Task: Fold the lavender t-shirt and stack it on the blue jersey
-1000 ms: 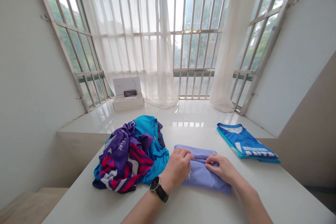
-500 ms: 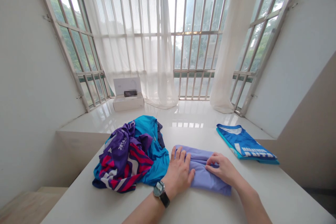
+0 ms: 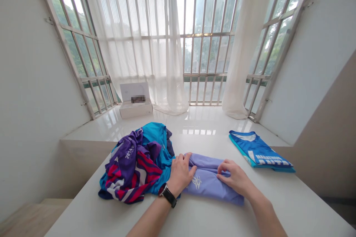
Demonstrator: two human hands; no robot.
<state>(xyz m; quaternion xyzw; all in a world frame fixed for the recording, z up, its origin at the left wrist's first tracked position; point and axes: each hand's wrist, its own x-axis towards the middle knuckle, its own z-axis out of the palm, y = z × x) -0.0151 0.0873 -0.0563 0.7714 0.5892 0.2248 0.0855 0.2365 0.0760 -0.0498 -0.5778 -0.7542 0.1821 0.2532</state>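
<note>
A lavender shirt (image 3: pixel 211 189) lies folded into a long strip on the white table, with a small white print near its left end. My left hand (image 3: pixel 181 173), with a black-strapped watch on the wrist, is at the strip's left end. Its fingers bend around the far corner and its thumb rests on top; some fingertips are hidden. Toward the right end, my right hand (image 3: pixel 236 177) pinches the fabric between thumb and fingers at the lengthwise fold. Close to my left hand is a loose heap of clothes (image 3: pixel 133 170) in purple, red and teal.
Folded blue and teal shirts (image 3: pixel 261 152) are stacked at the right of the white table (image 3: pixel 280 200). Behind, on the window ledge, a white box (image 3: pixel 136 109) stands below a sheer curtain (image 3: pixel 167 63) and barred windows.
My left hand has slid left from the middle of the lavender shirt to its left end, uncovering the white print. Its spread fingers have bent. My right hand keeps its pinch almost unmoved.
</note>
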